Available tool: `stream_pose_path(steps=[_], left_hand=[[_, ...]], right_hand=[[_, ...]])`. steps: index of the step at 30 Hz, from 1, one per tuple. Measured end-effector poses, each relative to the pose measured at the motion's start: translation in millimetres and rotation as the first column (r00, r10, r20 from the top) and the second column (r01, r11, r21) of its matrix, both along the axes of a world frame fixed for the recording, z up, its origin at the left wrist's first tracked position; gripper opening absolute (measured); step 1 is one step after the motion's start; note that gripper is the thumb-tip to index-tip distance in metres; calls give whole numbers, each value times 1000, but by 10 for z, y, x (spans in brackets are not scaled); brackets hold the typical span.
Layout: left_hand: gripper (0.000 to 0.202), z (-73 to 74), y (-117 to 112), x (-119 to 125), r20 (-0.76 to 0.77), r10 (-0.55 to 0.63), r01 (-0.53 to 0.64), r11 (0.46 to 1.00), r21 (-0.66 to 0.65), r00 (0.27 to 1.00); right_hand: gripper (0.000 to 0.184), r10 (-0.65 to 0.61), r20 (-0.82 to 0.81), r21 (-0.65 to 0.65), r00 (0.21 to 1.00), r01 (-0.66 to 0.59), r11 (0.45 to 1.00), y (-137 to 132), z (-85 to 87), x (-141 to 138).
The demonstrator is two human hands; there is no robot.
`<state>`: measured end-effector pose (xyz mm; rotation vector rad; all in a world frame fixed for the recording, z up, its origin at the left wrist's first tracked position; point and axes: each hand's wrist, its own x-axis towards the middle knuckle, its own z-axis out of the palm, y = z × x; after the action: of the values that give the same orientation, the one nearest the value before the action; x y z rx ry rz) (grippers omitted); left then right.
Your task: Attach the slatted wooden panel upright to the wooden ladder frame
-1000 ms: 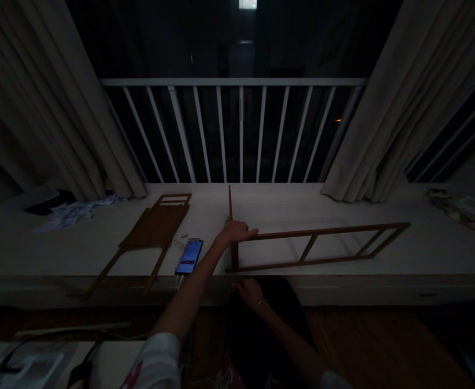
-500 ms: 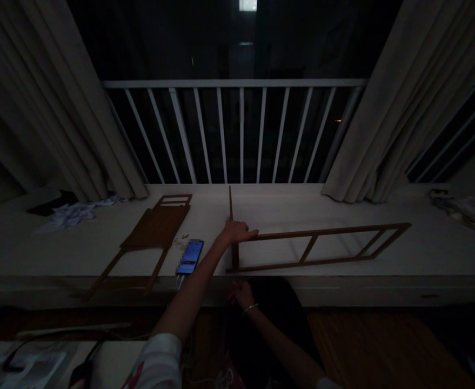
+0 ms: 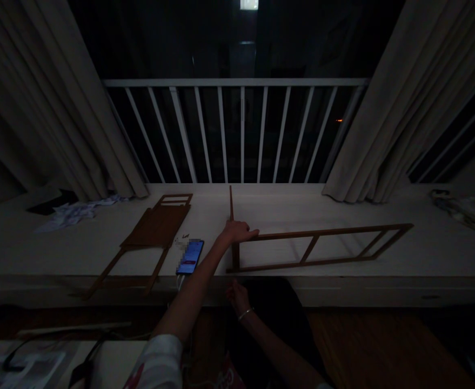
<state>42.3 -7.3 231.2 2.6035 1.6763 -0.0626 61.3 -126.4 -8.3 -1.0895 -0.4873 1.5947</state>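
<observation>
— Since a second ago our right hand [image 3: 237, 296] has drawn in and risen a little under the ledge's front edge; our left hand [image 3: 239, 232] hasn't shifted on the frame.

— How do the fingers stand?

— The right ones look loosely curled, though it's too dark to tell whether they hold anything. The left ones are closed over the top rail of the wooden ladder frame [image 3: 322, 246], right at its near corner, where an upright post rises just behind the knuckles.

— And the frame itself?

— It stands on edge on the white ledge [image 3: 423, 254], running away to the right of our left fingers. To their left lies the phone [image 3: 189, 257], then the flat wooden panel [image 3: 154, 229]. Beyond it all stand the railing [image 3: 241, 129] and the curtains [image 3: 403, 102].

— Which step is this?

— We judge it steadying the corner joint. Next calls for the right hand to come up to that corner while the left keeps it square.
</observation>
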Motion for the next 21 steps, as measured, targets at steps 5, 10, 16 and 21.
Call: stream_pose_path(steps=[5, 10, 16, 21], left_hand=[[65, 7, -4, -2, 8, -4, 4, 1000, 0, 1000], [64, -2, 10, -3, 10, -2, 2, 1000, -1, 1000], [63, -17, 26, -9, 5, -3, 3, 1000, -5, 1000], [63, -10, 14, 3, 1, -4, 4, 1000, 1, 1000]], right_hand=[[17, 40, -272, -93, 962, -68, 993, 4, 13, 119], [24, 85, -464, -53, 882, -124, 991, -48, 71, 213], [26, 53, -373, 1, 927, -56, 998, -97, 16, 70], [29, 30, -362, 16, 932, -25, 1000, -121, -32, 14]])
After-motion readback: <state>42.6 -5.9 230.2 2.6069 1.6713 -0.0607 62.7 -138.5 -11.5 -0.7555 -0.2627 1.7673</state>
